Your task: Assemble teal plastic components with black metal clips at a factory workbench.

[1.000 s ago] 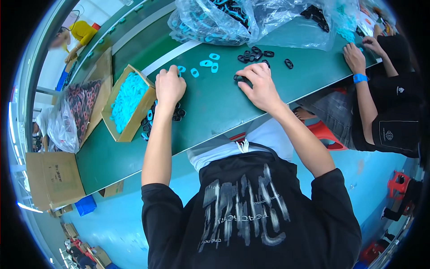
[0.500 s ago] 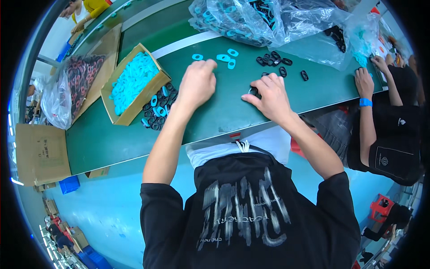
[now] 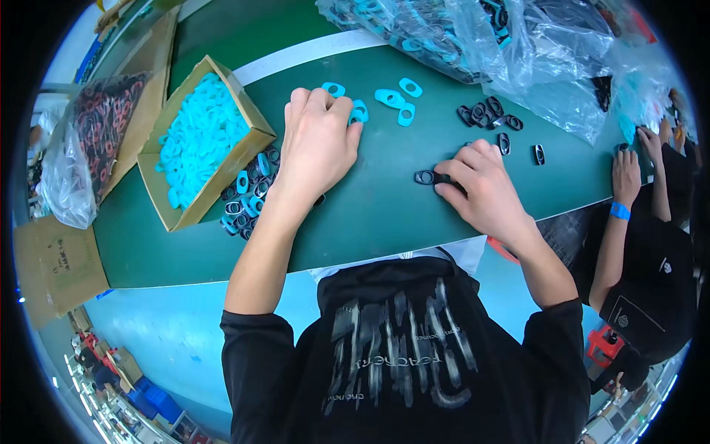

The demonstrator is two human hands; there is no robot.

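Note:
My left hand (image 3: pixel 316 144) is over the green table with its fingers bent down. A turquoise oval ring (image 3: pixel 359 112) shows at its thumb and index finger, which look closed on it. Another turquoise ring (image 3: pixel 333 89) lies just beyond its knuckles. My right hand (image 3: pixel 484 185) pinches a black oval ring (image 3: pixel 425 177) at the tabletop; a second dark bit under the fingertips is partly hidden. Several loose turquoise rings (image 3: pixel 389 98) lie flat between and beyond my hands. Past my right hand is a cluster of black rings (image 3: pixel 484 112), with single ones nearer.
Left of my left arm stands a cardboard box (image 3: pixel 257 140) full of turquoise rings, beside a mixed pile of black and turquoise pieces (image 3: pixel 248 196). Clear plastic bags (image 3: pixel 547 66) of parts lie at the back right. A co-worker's hand (image 3: pixel 626 176) with a blue wristband is at far right.
The view has shifted closer to the table. A turquoise ring now shows at my left fingertips. The black ring at my right hand now sticks out to the left of the fingers.

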